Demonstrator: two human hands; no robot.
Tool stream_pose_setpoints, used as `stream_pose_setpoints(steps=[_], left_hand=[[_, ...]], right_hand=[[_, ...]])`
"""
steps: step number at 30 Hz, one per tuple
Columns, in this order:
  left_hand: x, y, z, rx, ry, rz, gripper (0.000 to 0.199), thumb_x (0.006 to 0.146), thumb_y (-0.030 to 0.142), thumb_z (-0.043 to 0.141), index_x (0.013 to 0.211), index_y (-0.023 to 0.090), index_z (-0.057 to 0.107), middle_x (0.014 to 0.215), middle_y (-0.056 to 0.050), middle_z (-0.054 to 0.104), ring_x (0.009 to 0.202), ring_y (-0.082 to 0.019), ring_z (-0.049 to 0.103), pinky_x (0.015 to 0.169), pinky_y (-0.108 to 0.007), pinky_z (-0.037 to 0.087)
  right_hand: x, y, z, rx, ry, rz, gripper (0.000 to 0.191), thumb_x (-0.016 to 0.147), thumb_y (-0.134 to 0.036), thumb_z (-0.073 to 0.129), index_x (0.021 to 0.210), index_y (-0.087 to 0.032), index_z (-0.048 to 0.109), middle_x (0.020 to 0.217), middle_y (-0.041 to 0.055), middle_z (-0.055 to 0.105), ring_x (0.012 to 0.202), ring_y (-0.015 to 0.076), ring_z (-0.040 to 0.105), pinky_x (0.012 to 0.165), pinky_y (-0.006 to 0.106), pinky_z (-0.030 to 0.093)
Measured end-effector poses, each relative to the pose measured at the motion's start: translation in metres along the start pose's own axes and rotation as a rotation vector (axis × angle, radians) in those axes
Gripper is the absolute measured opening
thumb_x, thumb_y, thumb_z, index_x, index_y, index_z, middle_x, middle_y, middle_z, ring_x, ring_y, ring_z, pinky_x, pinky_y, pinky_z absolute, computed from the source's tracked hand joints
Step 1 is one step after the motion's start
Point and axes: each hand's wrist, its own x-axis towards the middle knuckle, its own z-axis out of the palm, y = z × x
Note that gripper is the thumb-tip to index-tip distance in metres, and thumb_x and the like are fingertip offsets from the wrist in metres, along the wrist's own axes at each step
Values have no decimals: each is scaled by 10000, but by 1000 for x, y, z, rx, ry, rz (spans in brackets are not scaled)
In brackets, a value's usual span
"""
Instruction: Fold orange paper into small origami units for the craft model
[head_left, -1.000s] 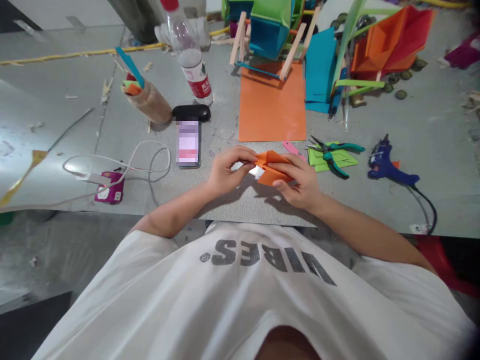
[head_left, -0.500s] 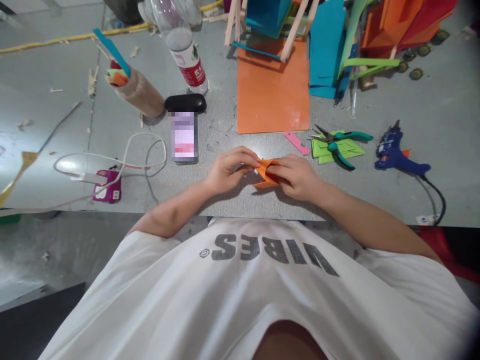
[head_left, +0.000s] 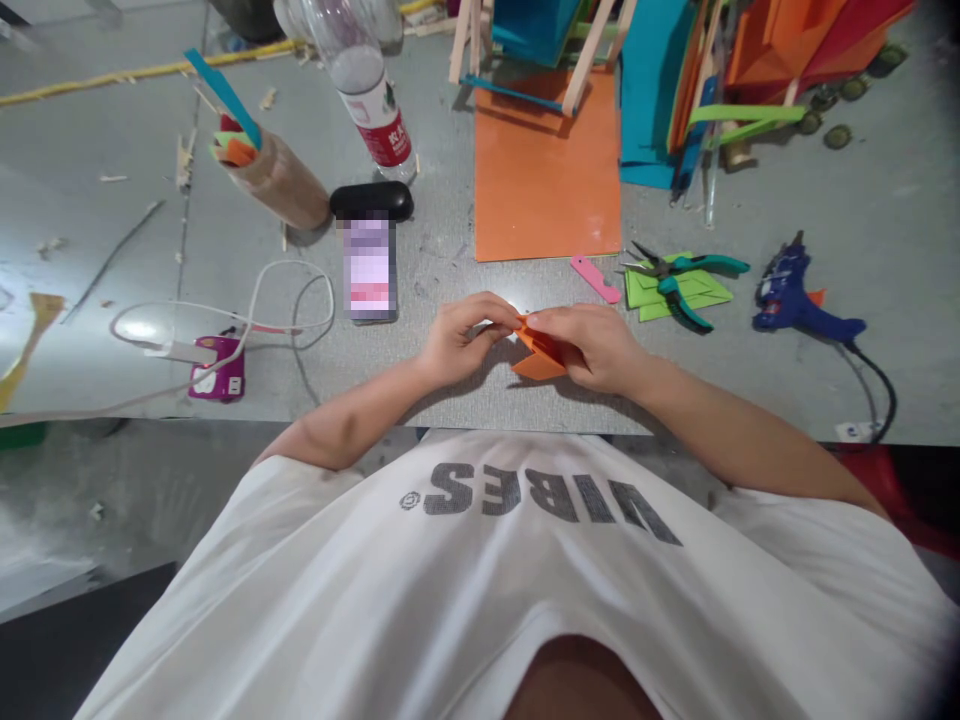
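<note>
Between my hands, near the table's front edge, is a folded piece of orange paper [head_left: 538, 362]. My left hand [head_left: 471, 338] pinches its upper left tip with thumb and fingers. From the right, my right hand [head_left: 592, 345] grips the same paper, its fingertips meeting the left ones at the top fold. A lower flap sticks out toward me, and part of the paper is hidden by the right fingers. Just beyond the right hand lie a pink utility knife [head_left: 595, 279] and teal-handled pliers [head_left: 667, 280] on green paper pieces [head_left: 641, 300].
Orange sheets [head_left: 547, 190] lie ahead, under a wooden-stick frame [head_left: 581, 70]. A blue glue gun [head_left: 799, 290] is at the right. To the left are a phone [head_left: 370, 270], a black case [head_left: 372, 202], a bottle [head_left: 375, 115], a cardboard tube [head_left: 281, 185] and a white cable [head_left: 259, 300].
My right fingers have shifted up and left along the orange paper to its top fold, close to the left fingertips. The paper's lower flap has turned and shows more of its face.
</note>
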Motion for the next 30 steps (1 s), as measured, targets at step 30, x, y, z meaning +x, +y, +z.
stream_pose_setpoints(steps=[30], left_hand=[[-11, 5, 13, -24, 69, -86, 211, 1032, 122, 772, 1134, 290, 848, 1019, 5, 907, 903, -169, 873, 810, -308, 685]], right_hand=[[9, -24, 0, 219, 102, 178, 267, 1155, -273, 636, 1295, -338, 853, 1388, 83, 928, 1212, 291, 916, 983, 471, 755]])
